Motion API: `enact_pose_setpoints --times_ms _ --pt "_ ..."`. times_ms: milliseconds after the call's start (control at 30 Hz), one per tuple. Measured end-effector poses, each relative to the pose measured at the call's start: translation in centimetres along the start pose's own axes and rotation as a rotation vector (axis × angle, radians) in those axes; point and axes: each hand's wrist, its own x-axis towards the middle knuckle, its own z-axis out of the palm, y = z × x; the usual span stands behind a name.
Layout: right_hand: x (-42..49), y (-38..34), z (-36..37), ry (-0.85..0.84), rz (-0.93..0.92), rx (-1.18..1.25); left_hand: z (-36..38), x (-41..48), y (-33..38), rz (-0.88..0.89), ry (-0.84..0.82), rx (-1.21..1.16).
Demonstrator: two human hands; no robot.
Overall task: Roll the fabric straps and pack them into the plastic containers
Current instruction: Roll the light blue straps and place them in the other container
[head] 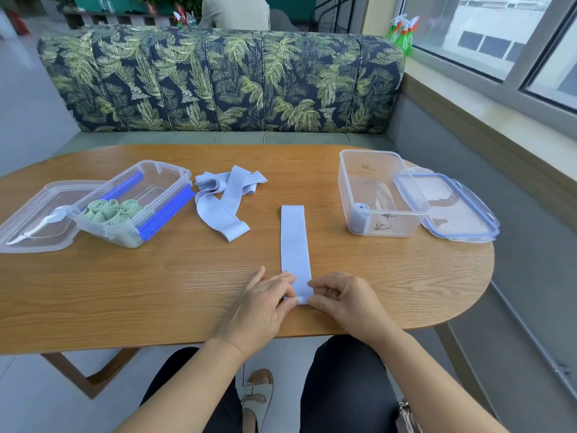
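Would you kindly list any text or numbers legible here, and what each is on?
"20", upside down, on a loose light-blue strap; the characters after it are blurred.
Black handwritten marks on the right clear container: illegible.
No print visible on the flat light-blue strap.

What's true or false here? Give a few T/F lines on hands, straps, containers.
1. Both the left hand and right hand pinch the near end of the flat blue strap. True.
2. The left container holds blue rolls. False: it holds green rolls.
3. The right container is empty. False: one blue roll lies inside.
4. A pile of unrolled blue straps lies between the two containers. True.
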Motion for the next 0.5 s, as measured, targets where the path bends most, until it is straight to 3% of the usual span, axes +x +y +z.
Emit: enact_pose_setpoints --times_ms 333,500 --pt "0.4 0.1 -0.1 -0.028 0.008 -0.069 0.4 0.3 0.0 0.040 0.070 0.094" --pt "0.9 0.0 -0.1 -0.048 0.025 -0.130 -0.3 0.2 0.2 0.003 0.065 -0.005"
